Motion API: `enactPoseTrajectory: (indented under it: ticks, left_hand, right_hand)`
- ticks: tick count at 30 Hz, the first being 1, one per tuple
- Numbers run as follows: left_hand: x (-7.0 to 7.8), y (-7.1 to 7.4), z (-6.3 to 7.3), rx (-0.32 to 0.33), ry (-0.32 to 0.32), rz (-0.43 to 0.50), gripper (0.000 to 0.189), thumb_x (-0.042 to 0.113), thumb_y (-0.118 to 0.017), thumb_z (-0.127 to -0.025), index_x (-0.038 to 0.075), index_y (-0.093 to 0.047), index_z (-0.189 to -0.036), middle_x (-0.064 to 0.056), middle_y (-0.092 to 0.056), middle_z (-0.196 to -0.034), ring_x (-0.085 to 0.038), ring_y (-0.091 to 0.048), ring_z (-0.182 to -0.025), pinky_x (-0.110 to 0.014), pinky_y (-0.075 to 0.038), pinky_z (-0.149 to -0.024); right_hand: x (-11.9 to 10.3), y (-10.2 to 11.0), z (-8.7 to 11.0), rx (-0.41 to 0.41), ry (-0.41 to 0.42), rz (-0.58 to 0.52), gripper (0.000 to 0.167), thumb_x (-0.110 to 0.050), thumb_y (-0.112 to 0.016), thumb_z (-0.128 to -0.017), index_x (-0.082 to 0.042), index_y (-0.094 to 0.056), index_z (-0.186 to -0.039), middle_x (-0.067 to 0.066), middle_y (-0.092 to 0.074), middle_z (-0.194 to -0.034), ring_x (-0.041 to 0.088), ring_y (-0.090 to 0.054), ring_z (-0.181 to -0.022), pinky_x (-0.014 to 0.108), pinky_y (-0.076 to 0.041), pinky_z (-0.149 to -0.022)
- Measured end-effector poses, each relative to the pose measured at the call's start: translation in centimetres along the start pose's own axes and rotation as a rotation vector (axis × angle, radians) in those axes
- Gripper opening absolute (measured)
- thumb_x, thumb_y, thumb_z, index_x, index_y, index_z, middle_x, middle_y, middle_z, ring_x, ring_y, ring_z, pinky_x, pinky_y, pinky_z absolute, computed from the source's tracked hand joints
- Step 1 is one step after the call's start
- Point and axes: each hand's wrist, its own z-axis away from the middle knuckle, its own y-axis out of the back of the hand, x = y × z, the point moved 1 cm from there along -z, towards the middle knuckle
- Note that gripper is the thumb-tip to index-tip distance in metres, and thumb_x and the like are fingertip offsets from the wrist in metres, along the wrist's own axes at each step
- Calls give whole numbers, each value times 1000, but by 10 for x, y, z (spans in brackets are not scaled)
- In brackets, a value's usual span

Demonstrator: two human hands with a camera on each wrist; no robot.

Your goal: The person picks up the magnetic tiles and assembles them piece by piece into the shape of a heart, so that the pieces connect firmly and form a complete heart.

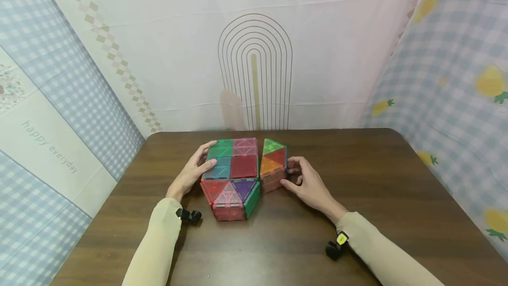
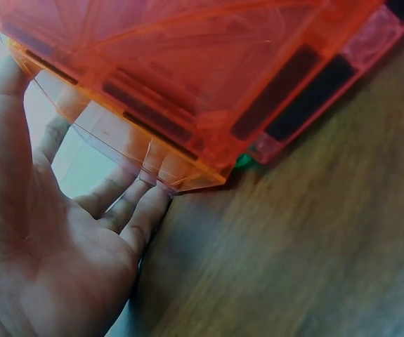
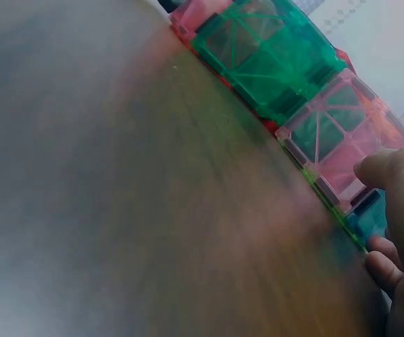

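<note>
A larger block of see-through magnetic tiles [image 1: 244, 167] lies on the table, with square tiles on top and triangles at its near end. My left hand [image 1: 193, 171] rests against its left side, thumb and index finger over the top edge. In the left wrist view, the fingers of that hand [image 2: 68, 210] lie along the clear, orange-edged side wall. Just right of the larger block, a narrow gap away, stands a smaller magnetic-tile block [image 1: 274, 162] with green, red and orange triangles on top. My right hand [image 1: 311, 184] holds it, thumb on its pink near wall [image 3: 335, 140] and fingers at its right side.
The brown wooden table [image 1: 381, 180] extends around both blocks. A patterned cloth [image 1: 317, 56] hangs behind its far edge, with checked cloth [image 1: 71, 78] at the left and fruit-printed cloth [image 1: 456, 100] at the right.
</note>
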Motion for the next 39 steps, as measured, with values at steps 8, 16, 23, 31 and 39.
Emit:
enactPoseTrajectory:
  ticks: [8, 16, 23, 31, 39]
  left_hand:
    - [0, -1, 0, -9, -11, -11, 67, 15, -58, -114, 20, -32, -175, -24, -47, -163, -21, -56, -137, -29, -57, -103]
    - [-1, -4, 0, -10, -21, -12, 64, 16, -58, -115, 18, -32, -174, -20, -42, -169, -25, -46, -151, -33, -46, -120]
    - [-3, -7, 0, 0, -18, -5, 62, 16, -56, -116, 19, -31, -172, -21, -40, -167, -30, -45, -152, -28, -50, -110]
    - [-1, -26, 5, 50, -157, -169, 87, 68, -52, -111, 9, -25, -167, -29, -25, -167, -49, -39, -146, -56, -40, -112]
    - [-1, -41, 7, 122, -174, -234, 127, 100, -40, -89, 6, -13, -170, -31, -28, -154, -45, -45, -133, -50, -44, -107]
  right_hand:
    - [-7, -12, -3, 6, 6, 11, 66, -21, -85, -102, -11, -49, -155, 12, -61, -144, 26, -68, -125, 32, -55, -86]
    - [-53, -47, 47, 194, 4, -142, 39, 3, -83, -92, -10, -59, -120, 5, -65, -109, 17, -66, -92, 27, -57, -76]
    - [-88, -71, 81, -37, -38, -188, 50, -20, -86, -99, -17, -58, -140, 2, -64, -135, 21, -67, -119, 32, -60, -90]
    - [-88, -72, 78, -15, -90, -136, 103, -30, -98, -89, -16, -30, -165, 7, -41, -164, 26, -52, -147, 36, -55, -109]
    - [-70, -57, 67, 43, -56, -143, 81, -17, -86, -100, -13, -33, -161, 11, -46, -153, 30, -55, -137, 35, -55, -101]
